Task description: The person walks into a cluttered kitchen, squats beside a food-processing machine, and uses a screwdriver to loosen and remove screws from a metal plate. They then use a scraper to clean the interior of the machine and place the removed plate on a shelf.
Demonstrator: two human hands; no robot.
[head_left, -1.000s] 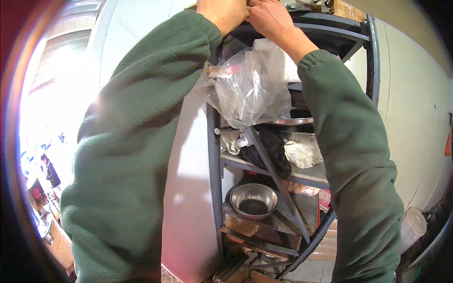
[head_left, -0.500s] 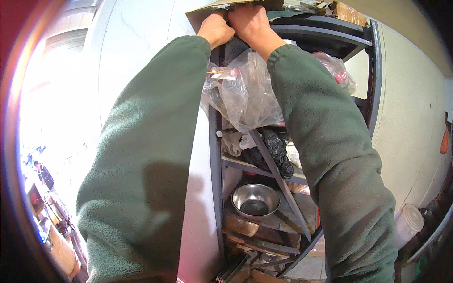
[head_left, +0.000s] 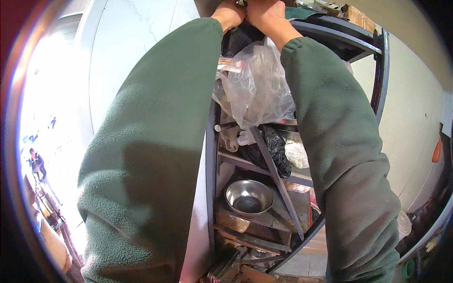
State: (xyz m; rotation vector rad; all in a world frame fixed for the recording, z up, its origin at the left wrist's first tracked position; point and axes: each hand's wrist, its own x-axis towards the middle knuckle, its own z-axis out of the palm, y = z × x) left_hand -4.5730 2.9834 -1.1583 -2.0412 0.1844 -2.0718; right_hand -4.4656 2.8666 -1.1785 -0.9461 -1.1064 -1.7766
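Observation:
Both my arms, in green fleece sleeves, reach up to the top of a dark metal shelf rack. My left hand is closed at the upper edge of the view, beside a brown cardboard piece. Close against it, my right hand is also closed, its fingertips cut off by the frame edge. What the fingers grip is out of sight. Just below the hands hangs a clear plastic bag, with dark material above it.
Lower on the rack are a black plastic bag and a steel bowl. A diagonal metal bar crosses in front of the shelves. A cardboard box lies on top at right. White wall panels stand at left.
The view has shifted, so my hands and the cardboard sit higher and slightly further right in it. My hands have stayed close together at the rack top.

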